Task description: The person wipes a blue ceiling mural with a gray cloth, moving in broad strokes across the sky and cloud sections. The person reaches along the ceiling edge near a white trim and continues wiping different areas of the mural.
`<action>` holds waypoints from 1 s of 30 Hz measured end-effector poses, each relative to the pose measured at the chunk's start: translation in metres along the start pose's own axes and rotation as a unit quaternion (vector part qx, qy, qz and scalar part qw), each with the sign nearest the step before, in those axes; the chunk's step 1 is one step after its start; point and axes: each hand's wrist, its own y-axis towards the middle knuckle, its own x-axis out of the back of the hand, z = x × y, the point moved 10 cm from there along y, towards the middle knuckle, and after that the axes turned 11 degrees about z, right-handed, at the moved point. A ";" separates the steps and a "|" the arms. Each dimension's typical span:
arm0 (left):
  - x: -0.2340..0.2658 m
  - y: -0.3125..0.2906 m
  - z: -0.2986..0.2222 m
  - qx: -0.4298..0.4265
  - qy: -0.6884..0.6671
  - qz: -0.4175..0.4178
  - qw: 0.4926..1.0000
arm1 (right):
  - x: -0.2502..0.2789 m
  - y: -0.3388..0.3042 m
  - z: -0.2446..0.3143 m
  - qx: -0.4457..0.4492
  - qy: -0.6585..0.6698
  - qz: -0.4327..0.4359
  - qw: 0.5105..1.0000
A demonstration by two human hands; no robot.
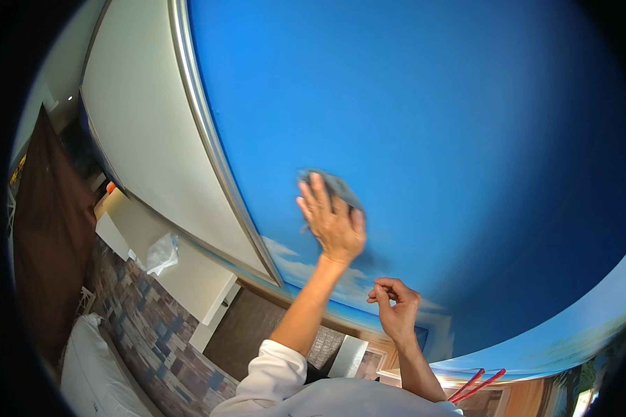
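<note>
A tall blue panel [410,125], printed with white clouds near its lower edge, fills the middle and right. My left hand [337,226] lies over a dark grey cloth [337,187], pressing it against the blue surface with the fingers stretched out along it. Both hand and cloth are slightly blurred. Lower and to the right, my right hand [398,306] is in front of the panel's lower part, its fingers curled in toward the thumb. Nothing shows between those fingers, and this hand holds no visible cloth.
A silver metal frame edge [209,132] borders the panel, with a white panel [142,118] beyond it. At lower left are a pale counter [195,285] with crumpled white plastic [162,254], a brown curtain [52,243] and a white cushion [90,368]. Red straps [476,386] show at lower right.
</note>
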 end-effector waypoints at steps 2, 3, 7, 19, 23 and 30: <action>0.013 0.027 0.019 0.016 -0.001 -0.038 0.999 | 0.000 -0.001 0.001 0.008 0.005 0.004 1.000; 0.019 0.046 0.023 0.025 -0.007 -0.058 0.998 | -0.001 -0.002 0.001 0.006 0.003 0.005 1.000; 0.016 0.089 -0.033 -0.008 0.056 -0.029 0.998 | 0.002 -0.006 0.006 0.028 -0.010 0.006 1.000; 0.036 0.094 0.013 0.009 0.029 -0.063 0.998 | 0.016 -0.011 0.017 0.067 -0.006 -0.045 0.997; 0.052 0.133 0.009 0.066 -0.027 -0.101 0.992 | 0.022 -0.011 0.018 0.069 -0.012 -0.051 0.996; 0.002 0.103 -0.172 -0.144 -0.014 0.023 0.989 | 0.036 -0.021 0.036 0.115 -0.022 -0.088 0.989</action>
